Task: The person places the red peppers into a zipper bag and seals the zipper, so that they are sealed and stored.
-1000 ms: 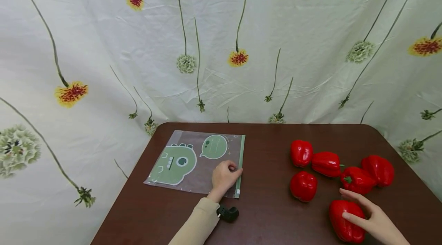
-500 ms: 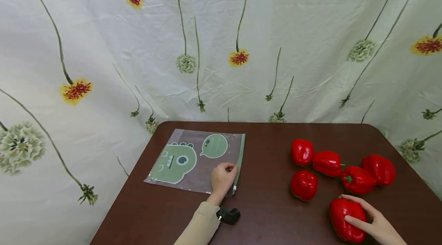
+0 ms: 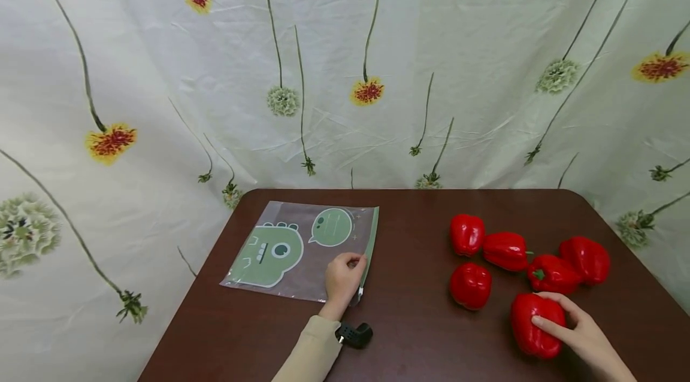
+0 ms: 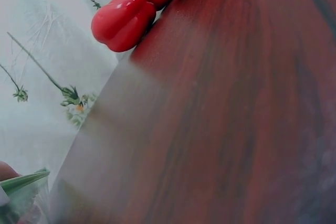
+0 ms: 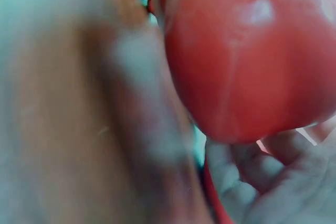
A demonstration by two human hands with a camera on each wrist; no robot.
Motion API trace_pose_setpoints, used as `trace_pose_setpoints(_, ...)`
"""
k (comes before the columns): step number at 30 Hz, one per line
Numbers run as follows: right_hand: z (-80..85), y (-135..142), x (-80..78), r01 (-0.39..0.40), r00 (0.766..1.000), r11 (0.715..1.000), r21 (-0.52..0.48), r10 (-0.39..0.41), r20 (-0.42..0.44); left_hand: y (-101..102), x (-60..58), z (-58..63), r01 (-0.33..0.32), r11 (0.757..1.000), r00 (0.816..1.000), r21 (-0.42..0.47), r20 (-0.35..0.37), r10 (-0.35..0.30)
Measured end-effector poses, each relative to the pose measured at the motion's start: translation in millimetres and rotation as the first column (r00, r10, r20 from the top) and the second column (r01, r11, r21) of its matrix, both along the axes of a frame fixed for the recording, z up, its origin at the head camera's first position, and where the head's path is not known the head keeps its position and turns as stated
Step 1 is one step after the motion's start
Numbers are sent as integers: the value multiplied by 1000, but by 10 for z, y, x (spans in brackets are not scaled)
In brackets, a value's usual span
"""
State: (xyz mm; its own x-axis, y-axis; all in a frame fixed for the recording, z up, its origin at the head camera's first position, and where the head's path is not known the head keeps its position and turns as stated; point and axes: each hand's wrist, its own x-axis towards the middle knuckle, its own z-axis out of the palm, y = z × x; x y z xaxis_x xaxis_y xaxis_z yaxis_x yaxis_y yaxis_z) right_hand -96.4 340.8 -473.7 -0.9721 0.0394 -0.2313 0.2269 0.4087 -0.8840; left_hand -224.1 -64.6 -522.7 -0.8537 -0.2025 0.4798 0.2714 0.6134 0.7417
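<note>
"Head view: where is the held pepper [image 3: 535, 328] in relation to the right hand [image 3: 586, 335]?"

"It is between the thumb and the fingers. The thumb presses on the side which is near to the camera, and the fingers reach over the far side. The palm is at the pepper's right."

"So the right hand grasps it?"

"Yes, it grasps this pepper. The right wrist view agrees: curled fingers are against the red surface, although much there is blurred. Whether the pepper touches the table [image 3: 415, 298], one cannot tell with certainty."

"And the left hand [image 3: 342, 280]?"

"This one pinches the clear bag [image 3: 311, 262] at its right edge, along the green strip [image 3: 372, 238]. The bag lies on the table, and a green monster is printed on it. In the left wrist view, a bit of finger and the strip appear in the lower left corner."

"Where are the other peppers?"

"Five more red peppers [image 3: 554, 275] are on the table, beyond the right hand. One of them, with its green stem visible, is just behind the held pepper. All are well apart from the bag."
</note>
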Motion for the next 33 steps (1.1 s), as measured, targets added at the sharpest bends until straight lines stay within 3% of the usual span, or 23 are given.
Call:
trace_pose_setpoints(16,391,-394,-412,-44,982,998,45,52,-182,-23,13,40,-3,999,1000,33,0,3)
trace_pose_setpoints(24,530,-551,-562,-60,976,998,6,60,-208,-20,18,43,9,997,999,74,30,-11)
trace_pose_setpoints(33,642,-778,-690,-75,967,996,-40,63,-247,-22,25,29,22,994,1000,103,-10,-21)
